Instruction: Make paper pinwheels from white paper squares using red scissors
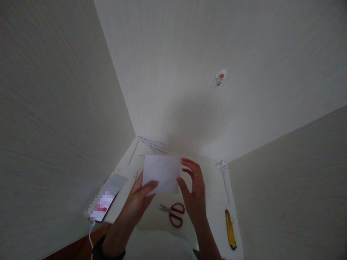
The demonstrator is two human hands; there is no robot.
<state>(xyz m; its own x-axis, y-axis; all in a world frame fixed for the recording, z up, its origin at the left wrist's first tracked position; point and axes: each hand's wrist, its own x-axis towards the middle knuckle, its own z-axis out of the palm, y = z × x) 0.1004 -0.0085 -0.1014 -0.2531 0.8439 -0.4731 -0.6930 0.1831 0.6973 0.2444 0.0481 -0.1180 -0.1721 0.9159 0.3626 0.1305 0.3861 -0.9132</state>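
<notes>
A white sheet of paper is held up above a small white table set in a corner between pale walls. My left hand grips the sheet's lower left part, thumb on its front face. My right hand pinches the sheet's right edge, fingers curled behind it. Red-handled scissors lie on the table just below the paper, between my two hands.
A phone with a lit screen and a white cable lies at the table's left edge. A yellow utility knife rests at the right front. Thin paper strips lie at the back corner. A small hook sticks to the wall.
</notes>
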